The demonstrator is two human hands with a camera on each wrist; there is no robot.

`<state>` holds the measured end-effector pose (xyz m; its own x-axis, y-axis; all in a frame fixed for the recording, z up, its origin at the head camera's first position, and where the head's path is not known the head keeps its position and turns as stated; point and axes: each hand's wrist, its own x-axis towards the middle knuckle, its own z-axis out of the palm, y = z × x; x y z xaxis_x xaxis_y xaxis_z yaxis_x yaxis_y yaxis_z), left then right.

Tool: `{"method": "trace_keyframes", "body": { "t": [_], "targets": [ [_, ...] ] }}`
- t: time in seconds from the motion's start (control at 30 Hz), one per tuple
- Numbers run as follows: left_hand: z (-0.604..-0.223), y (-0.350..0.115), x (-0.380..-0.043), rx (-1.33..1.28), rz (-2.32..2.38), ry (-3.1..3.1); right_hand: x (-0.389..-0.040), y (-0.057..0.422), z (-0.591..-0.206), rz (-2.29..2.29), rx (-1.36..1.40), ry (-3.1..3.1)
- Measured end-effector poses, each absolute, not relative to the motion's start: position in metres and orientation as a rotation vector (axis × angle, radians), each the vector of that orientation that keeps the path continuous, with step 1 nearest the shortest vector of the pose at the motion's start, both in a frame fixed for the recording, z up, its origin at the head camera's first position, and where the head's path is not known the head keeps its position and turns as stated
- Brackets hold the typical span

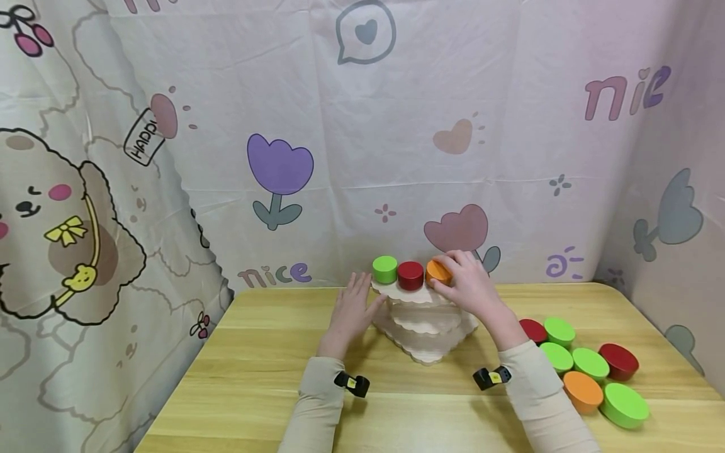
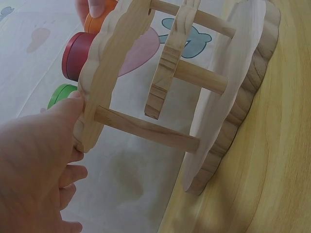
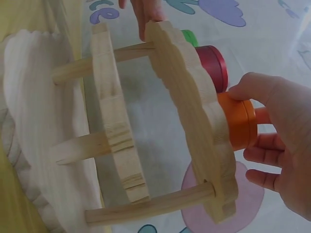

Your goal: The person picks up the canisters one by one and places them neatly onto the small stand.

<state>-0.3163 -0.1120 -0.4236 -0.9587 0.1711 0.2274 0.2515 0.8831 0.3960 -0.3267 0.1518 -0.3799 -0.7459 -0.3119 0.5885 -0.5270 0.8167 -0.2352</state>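
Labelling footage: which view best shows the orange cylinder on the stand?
The right wrist: the orange cylinder appears largest, its side mostly uncovered. The head view shows it partly behind the right grip; the left wrist, only part, at the top edge.

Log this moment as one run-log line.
Right hand: pinches orange tin on wooden stand | Left hand: touches top tier | Also up there: red tin, green tin | Table: more tins

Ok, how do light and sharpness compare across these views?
Head: brightest and fairly crisp, with soft shadows on the table; left wrist: dimmer, the wooden stand slanting across the frame; right wrist: also dim, slightly hazy, though the orange round piece reads clearly.
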Motion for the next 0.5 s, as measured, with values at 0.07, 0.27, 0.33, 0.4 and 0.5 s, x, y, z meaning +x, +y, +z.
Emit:
{"method": "trace_keyframes", "body": {
  "t": [0.07, 0.27, 0.33, 0.4, 0.5],
  "targets": [
    [-0.4231, -0.112, -0.3162, -0.322, -0.64, -2.869, -0.3272, 0.1508, -0.3811, 0.545, 0.623, -2.463],
    [-0.4226, -0.1117, -0.316, -0.321, -0.638, -2.875, -0.3263, 0.149, -0.3825, 0.56, 0.618, -2.484],
    [-0.423, -0.1118, -0.3162, -0.327, -0.638, -2.871, -0.3259, 0.1487, -0.3828, 0.561, 0.614, -2.491],
    [-0.4235, -0.1119, -0.3166, -0.33, -0.638, -2.87, -0.3259, 0.1487, -0.3832, 0.562, 0.612, -2.497],
    [-0.424, -0.1121, -0.3167, -0.331, -0.644, -2.864, -0.3261, 0.1487, -0.3835, 0.557, 0.614, -2.498]
  ]
}}
